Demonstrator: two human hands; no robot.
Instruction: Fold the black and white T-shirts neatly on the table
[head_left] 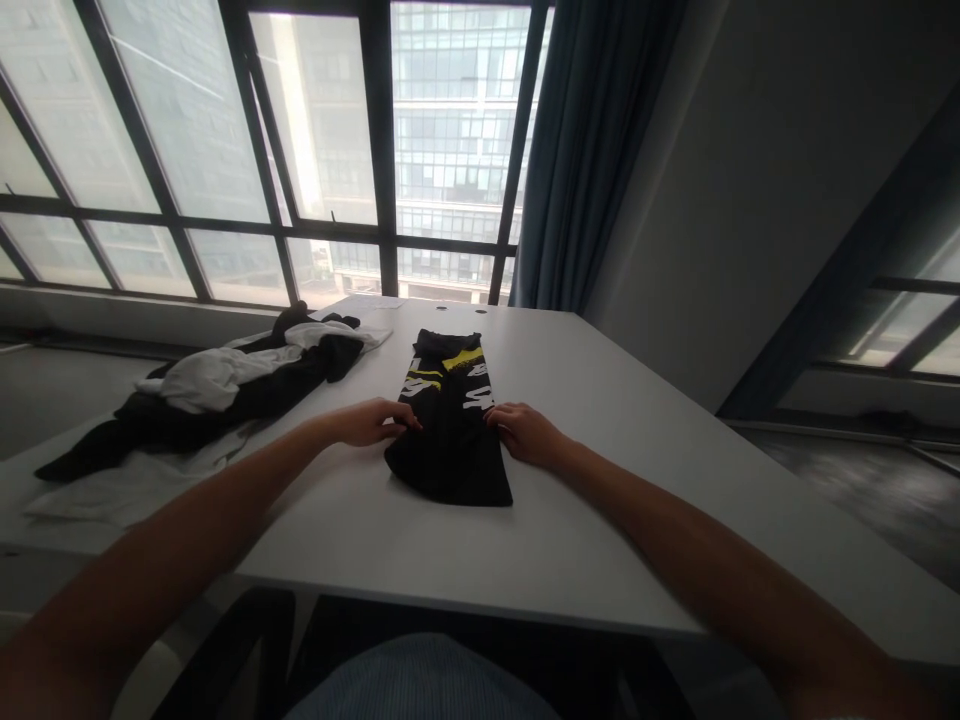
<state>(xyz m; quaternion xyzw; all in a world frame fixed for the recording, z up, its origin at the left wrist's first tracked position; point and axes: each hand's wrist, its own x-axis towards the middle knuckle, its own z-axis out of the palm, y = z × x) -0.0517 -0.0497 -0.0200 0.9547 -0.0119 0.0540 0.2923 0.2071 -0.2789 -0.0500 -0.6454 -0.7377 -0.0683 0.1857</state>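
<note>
A black garment [452, 430] with yellow and white print lies folded into a long narrow strip on the white table [600, 500]. My left hand [373, 421] rests at its left edge, fingers curled and pinching the cloth. My right hand [525, 432] sits at its right edge, fingers bent down onto the fabric's side. Both forearms reach in from the near edge of the table.
A heap of black and white clothes [217, 385] lies on the table's left part, with white cloth spread under it. Large windows [315, 150] and a blue curtain [585, 150] stand behind the table. A grey wall is at the right.
</note>
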